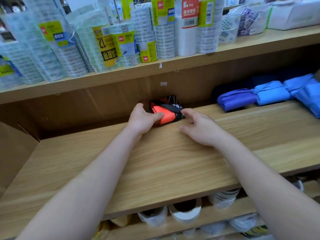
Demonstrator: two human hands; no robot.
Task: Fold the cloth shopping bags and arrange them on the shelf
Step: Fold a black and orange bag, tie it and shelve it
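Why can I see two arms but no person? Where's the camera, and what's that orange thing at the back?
There is no machine here, just a person. The camera sits on their head and looks forward and down, so you see only their two bare arms reaching out. This is the only picture. The left hand grips a small folded orange-and-black cloth bag at the back of the light wooden shelf board, with its thumb on the orange part. The right hand is beside the bag with loose fingers and holds nothing. Further right lie folded blue cloth bags. On the shelf above stand packs of clear tape rolls.
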